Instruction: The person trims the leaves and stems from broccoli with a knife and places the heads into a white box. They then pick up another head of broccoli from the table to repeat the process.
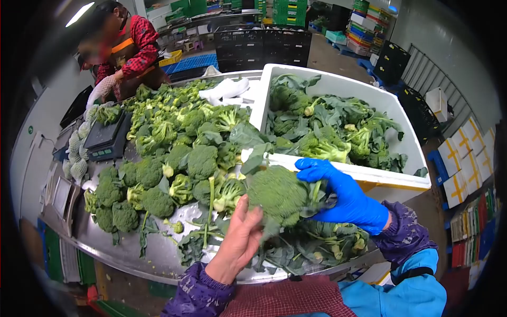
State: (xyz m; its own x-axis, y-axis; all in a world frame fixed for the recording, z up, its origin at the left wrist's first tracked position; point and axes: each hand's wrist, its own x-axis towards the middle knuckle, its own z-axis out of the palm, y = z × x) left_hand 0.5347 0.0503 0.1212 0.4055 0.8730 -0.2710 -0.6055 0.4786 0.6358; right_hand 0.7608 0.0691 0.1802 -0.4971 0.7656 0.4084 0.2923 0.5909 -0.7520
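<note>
My right hand [340, 196], in a blue glove, grips a large broccoli head [277, 194] by its leafy stem side, with the crown turned to the left. Bare and with its fingers stretched upward, my left hand [238, 236] is at the crown's lower left edge; its fingertips are slightly blurred. Under both hands, cut leaves and stems [303, 248] lie on the metal table [153, 253]. Just beyond the held head stands a white foam box [348, 165] with leafy broccoli [327, 142] in it.
Trimmed broccoli heads [203, 161] cover the table's left and middle. A dark scale [108, 136] and netted foam sleeves [78, 153] are at the left edge. Across the table a person [138, 53] in a red checked top bends over. Black crates [264, 47] stand behind.
</note>
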